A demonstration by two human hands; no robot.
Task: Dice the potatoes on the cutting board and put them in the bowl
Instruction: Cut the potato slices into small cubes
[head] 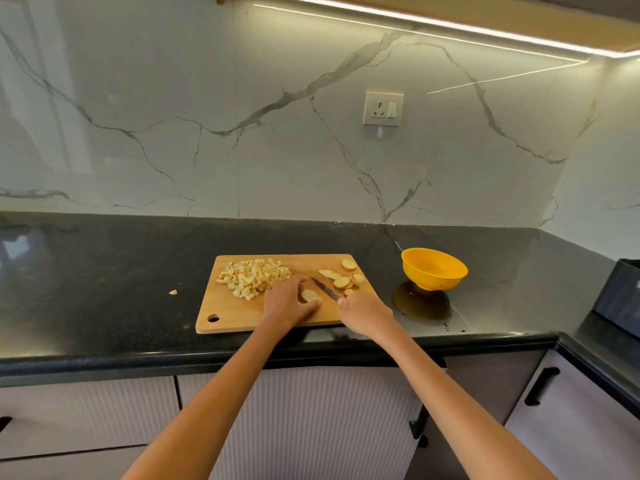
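Dice pile (254,278) at board (235,315) 10 o'clock; slices (341,276) uncut at 2. Left grip (289,303) pinches 1 slice (310,295); right grip (363,311) clasps knife (323,289). Bowl (434,269) empty.

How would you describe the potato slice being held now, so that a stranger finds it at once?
On the wooden cutting board, look near its front edge. The left hand pinches one potato slice beside the knife; the other slices lie untouched behind the blade.
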